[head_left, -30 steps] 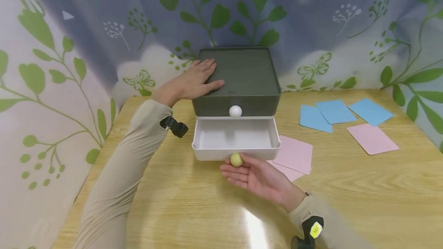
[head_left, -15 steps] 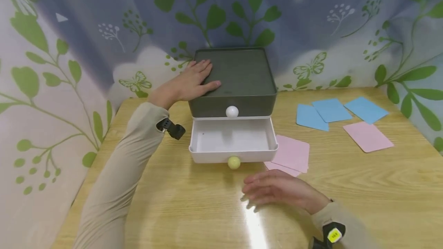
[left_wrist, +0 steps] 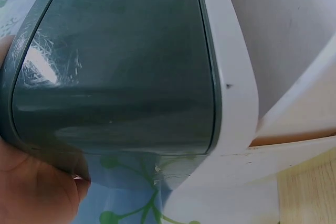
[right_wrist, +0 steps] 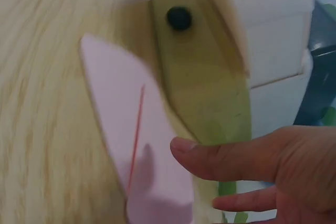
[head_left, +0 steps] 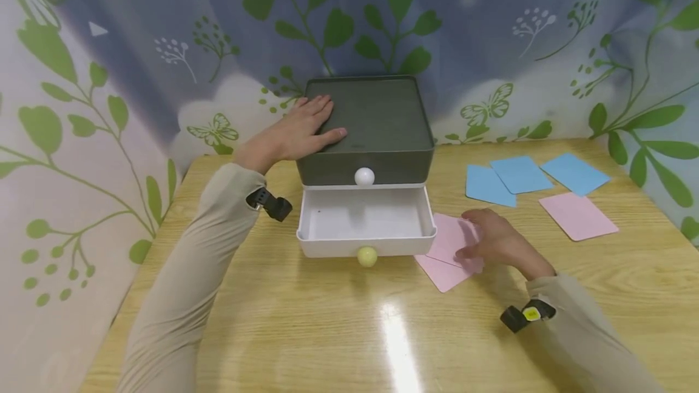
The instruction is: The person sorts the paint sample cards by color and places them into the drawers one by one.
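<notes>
A small drawer box [head_left: 377,111] with a dark grey-green top stands against the curtain. My left hand [head_left: 306,129] rests on the left part of its lid, fingers spread; in the left wrist view this hand [left_wrist: 37,187] lies along the box's edge. The white lower drawer [head_left: 333,247] is pulled out and bears a yellow-green knob [head_left: 367,256]. Right of it, two overlapping pink cards [head_left: 443,275] lie on the table. My right hand [head_left: 499,244] hovers over them, thumb and fingers apart. In the right wrist view its thumb [right_wrist: 210,158] is right by the pink cards [right_wrist: 113,87].
Three blue cards [head_left: 521,174] lie at the back right of the wooden table [head_left: 306,332], with another pink card [head_left: 579,217] in front of them. The upper drawer has a white knob [head_left: 364,176] and is pushed in. A patterned curtain [head_left: 349,11] hangs directly behind.
My right hand has left the yellow-green knob, drawn back to the right and moved over the pink cards. My left hand has stayed on the lid.
</notes>
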`<state>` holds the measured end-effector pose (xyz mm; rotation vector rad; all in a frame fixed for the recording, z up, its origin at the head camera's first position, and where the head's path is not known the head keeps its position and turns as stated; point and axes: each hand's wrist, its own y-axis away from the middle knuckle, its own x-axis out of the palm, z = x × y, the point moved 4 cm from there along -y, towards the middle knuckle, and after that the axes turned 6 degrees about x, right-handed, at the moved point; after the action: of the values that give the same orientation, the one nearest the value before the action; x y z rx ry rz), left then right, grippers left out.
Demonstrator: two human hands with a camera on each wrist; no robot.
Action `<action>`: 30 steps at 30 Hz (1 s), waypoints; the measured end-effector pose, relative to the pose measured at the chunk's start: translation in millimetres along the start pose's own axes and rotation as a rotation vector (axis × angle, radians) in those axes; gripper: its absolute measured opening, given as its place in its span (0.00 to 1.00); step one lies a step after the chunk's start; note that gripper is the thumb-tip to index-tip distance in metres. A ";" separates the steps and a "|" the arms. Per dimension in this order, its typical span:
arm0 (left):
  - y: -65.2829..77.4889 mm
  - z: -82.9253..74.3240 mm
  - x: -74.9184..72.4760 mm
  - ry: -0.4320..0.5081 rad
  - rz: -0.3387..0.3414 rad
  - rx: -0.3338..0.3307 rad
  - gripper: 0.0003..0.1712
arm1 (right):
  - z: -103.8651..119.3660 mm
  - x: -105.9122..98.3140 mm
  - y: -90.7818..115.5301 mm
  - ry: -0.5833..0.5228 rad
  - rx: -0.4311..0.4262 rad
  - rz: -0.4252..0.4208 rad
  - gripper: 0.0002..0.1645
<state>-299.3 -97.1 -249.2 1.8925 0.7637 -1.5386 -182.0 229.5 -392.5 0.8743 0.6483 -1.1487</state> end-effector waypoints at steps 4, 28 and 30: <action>0.1 0.4 1.4 0.004 0.003 0.003 0.45 | -4.4 6.2 -10.2 0.110 -0.014 -0.020 0.56; 0.7 -0.4 0.9 0.020 -0.004 -0.009 0.45 | -46.5 -57.8 5.2 -0.167 0.163 0.070 0.14; 1.1 -0.3 0.8 0.021 -0.007 -0.009 0.45 | -50.9 -59.6 8.8 -0.262 0.155 0.117 0.16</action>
<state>-298.2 -97.5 -249.8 1.9042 0.7862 -1.5190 -191.5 304.0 -368.2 0.8619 0.2928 -1.1930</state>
